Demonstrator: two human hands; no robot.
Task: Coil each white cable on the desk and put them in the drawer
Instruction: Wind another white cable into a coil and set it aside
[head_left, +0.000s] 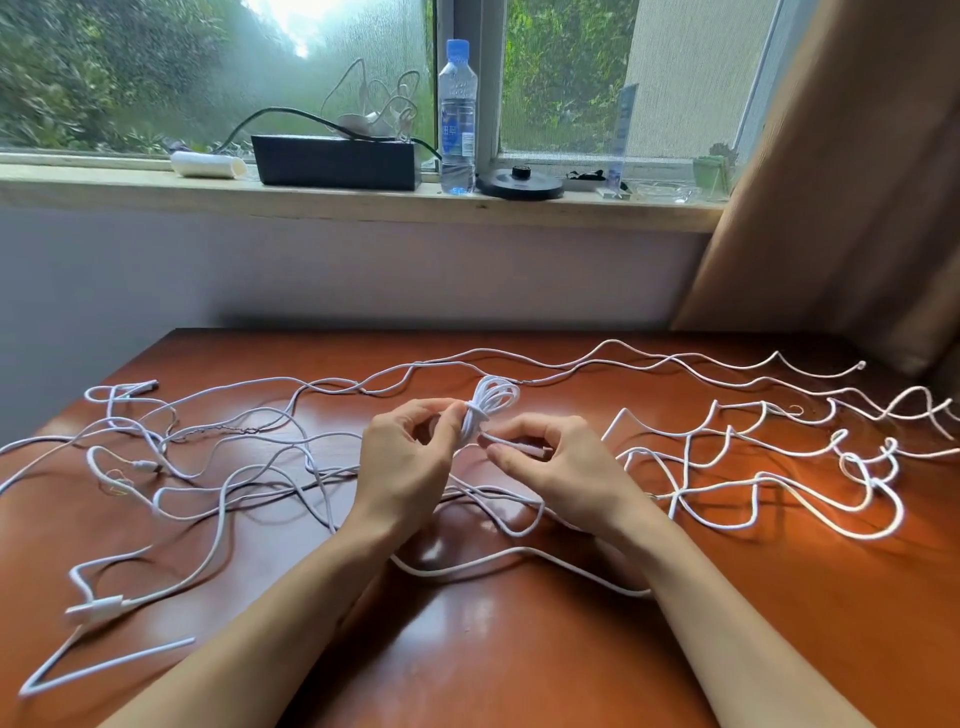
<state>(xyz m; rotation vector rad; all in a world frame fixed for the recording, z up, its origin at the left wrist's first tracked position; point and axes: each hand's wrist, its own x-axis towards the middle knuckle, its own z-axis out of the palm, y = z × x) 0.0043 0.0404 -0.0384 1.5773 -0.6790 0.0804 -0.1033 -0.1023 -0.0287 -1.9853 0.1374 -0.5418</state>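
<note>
A small coiled white cable (493, 397) is held up over the middle of the brown desk (493, 649). My left hand (408, 462) pinches the bundle at its wrapped waist. My right hand (550, 460) grips the cable's loose plug end beside the bundle. Several other white cables lie uncoiled across the desk: a tangle on the left (208, 467) and wavy, kinked ones on the right (779, 467). No drawer is in view.
The window sill behind the desk carries a black box (337, 161) with white cables on top, a water bottle (457, 119), a white roll (208, 165) and a black round base (519, 184). A brown curtain (857, 182) hangs at the right.
</note>
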